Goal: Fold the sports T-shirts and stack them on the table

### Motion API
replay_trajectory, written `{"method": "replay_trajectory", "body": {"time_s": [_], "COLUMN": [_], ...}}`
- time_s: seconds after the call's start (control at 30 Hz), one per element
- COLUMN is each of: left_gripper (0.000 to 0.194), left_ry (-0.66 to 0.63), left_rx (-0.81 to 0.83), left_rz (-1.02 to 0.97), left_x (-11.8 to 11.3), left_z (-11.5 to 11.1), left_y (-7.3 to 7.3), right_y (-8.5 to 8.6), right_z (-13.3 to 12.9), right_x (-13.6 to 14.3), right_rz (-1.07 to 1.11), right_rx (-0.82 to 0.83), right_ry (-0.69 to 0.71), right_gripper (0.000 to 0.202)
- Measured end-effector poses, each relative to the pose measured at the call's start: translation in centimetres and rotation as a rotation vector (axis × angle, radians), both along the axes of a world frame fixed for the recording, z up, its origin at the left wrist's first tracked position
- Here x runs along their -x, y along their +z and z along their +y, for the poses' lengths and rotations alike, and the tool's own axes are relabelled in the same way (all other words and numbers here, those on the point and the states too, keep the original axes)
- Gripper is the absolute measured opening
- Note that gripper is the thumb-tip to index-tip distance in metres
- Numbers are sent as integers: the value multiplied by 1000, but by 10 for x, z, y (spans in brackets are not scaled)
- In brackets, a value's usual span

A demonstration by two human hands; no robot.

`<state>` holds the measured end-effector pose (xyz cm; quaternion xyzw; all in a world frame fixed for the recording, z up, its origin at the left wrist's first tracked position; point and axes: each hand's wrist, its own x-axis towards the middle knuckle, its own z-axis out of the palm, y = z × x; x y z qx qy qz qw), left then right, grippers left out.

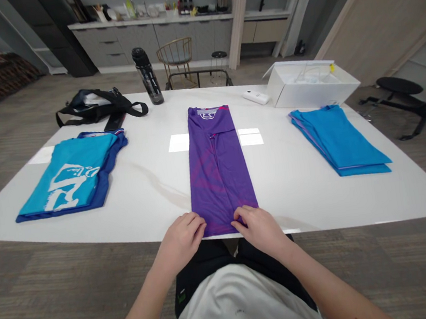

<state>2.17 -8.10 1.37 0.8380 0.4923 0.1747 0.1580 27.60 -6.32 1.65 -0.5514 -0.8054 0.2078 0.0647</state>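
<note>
A purple shirt [218,174] lies lengthwise on the white table [154,188], its sides folded inward into a long strip and its collar at the far end. My left hand [186,234] pinches the near left corner of the shirt between thumb and fingers. On the near edge, right of the middle, my right hand [258,227] is closed in a pinch on the same cloth. The shirt's near hem lies along the table's front edge, between my two hands.
Folded blue shirts [73,172] are stacked on the left, and a folded blue garment [344,139] lies on the right. Toward the back are a black bag [100,106], a dark bottle [148,79], a white remote-like object [255,97] and an open white box [305,87].
</note>
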Motion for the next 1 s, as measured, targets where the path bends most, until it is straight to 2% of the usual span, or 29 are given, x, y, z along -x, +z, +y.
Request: {"method": "replay_trajectory", "body": {"time_s": [0.2,0.27,0.37,0.43,0.53,0.67,0.73,0.83,0.93,1.0], "left_gripper": [22,20,20,23,28,49,58,61,62,59], "left_ry": [-137,-163,-178,-167,-101,12,37,34,17,17], "left_rx": [-59,-42,25,54,-24,-160,-168,-143,-132,-138], "left_rz": [181,213,156,85,2,97,193,273,281,277], "left_x": [-16,-15,-11,-11,-20,-39,-45,-47,-46,-47], "left_z": [13,11,13,23,50,79,79,66,60,70], "left_y": [-17,-18,-14,-11,-13,-29,-38,-44,-39,-33], "right_y": [-1,0,1,1,-4,-23,-33,-42,-39,-35], "right_z": [-1,0,6,16,38,58,58,48,46,58], "right_x": [-3,-6,-10,-11,-6,0,-2,-9,-14,-12], "right_rz": [58,58,62,86,114,58,8,-39,-38,-27], "right_rx": [45,61,67,24,-123,-252,-258,-239,-219,-221], "right_ry": [85,116,183,224,227,214,216,225,237,216], "right_gripper": [10,10,14,17,19,45,56,61,61,60]}}
